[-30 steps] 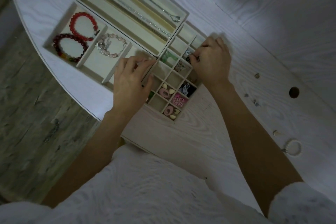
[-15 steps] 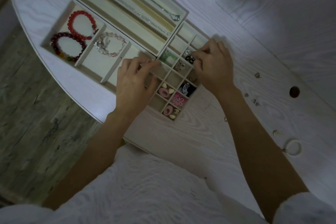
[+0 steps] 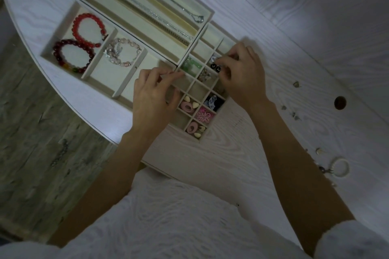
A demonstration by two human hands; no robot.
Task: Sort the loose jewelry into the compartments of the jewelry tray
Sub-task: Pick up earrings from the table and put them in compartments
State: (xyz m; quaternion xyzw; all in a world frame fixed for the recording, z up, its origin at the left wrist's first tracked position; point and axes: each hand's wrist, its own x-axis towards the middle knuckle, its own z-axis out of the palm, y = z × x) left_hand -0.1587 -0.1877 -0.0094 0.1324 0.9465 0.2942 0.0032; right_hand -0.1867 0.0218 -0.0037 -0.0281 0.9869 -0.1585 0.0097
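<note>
Placement is under way: your right hand point(image 3: 242, 73) pinches a small dark earring point(image 3: 215, 66) over a compartment at the far right of the tray point(image 3: 117, 93), your left hand point(image 3: 153, 99) with curled fingers steadies a divider; next, lower, release, then fetch the loose pieces point(image 3: 296, 84) on the table

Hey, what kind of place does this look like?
Probably a room at home, at a desk: a white wood-grain tabletop with a round cable hole, a cream compartmented jewelry tray holding a red beaded bracelet, and grey wood-look flooring below.
</note>
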